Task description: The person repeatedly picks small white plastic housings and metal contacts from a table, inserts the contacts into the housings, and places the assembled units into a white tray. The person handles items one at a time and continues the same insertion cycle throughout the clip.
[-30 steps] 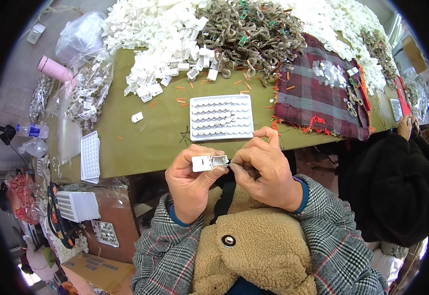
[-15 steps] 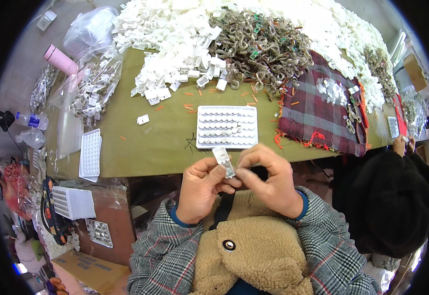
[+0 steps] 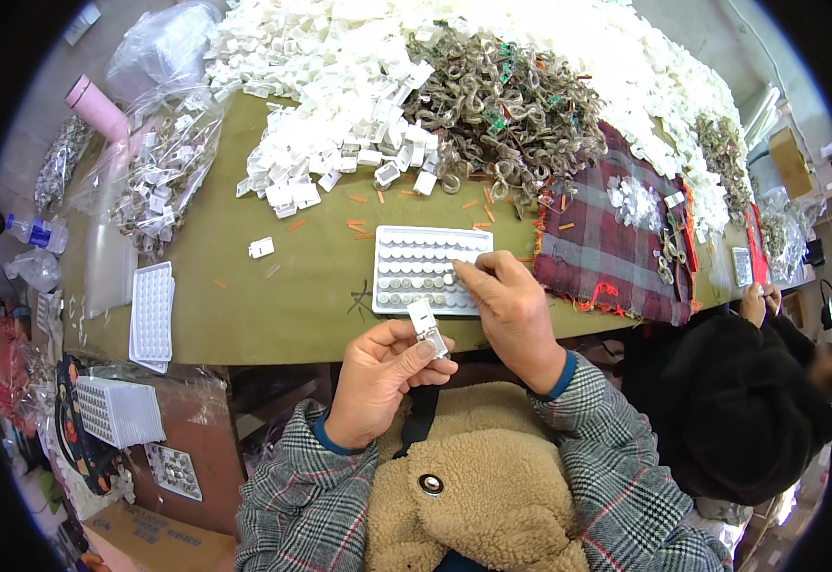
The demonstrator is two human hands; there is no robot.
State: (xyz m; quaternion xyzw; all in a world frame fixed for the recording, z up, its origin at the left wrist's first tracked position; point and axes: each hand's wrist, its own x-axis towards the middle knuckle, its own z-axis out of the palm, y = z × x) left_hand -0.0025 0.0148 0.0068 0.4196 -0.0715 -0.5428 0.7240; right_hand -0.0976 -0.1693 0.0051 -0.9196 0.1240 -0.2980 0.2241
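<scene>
My left hand (image 3: 378, 374) pinches a small white plastic case (image 3: 423, 319) between thumb and fingers, in front of the table edge. The case's lower part looks clear or metallic. My right hand (image 3: 511, 307) reaches over a white tray (image 3: 387, 235) with rows of round pockets. Its thumb and forefinger close on a small silver button cell (image 3: 449, 278) at the tray's right half. More button cells (image 3: 406, 283) sit in the near-left pockets of the tray.
Behind the tray lie a heap of white plastic cases (image 3: 340, 124) and a pile of grey-brown looped strips (image 3: 502, 105). A plaid cloth (image 3: 588, 219) is at right, with a co-worker's hands (image 3: 759, 300) beyond. Stacked trays (image 3: 152, 310) and a pink tumbler (image 3: 97, 108) are at left.
My right hand has left the white case and moved forward to the tray. My left hand keeps hold of the case. The whole view has shifted slightly.
</scene>
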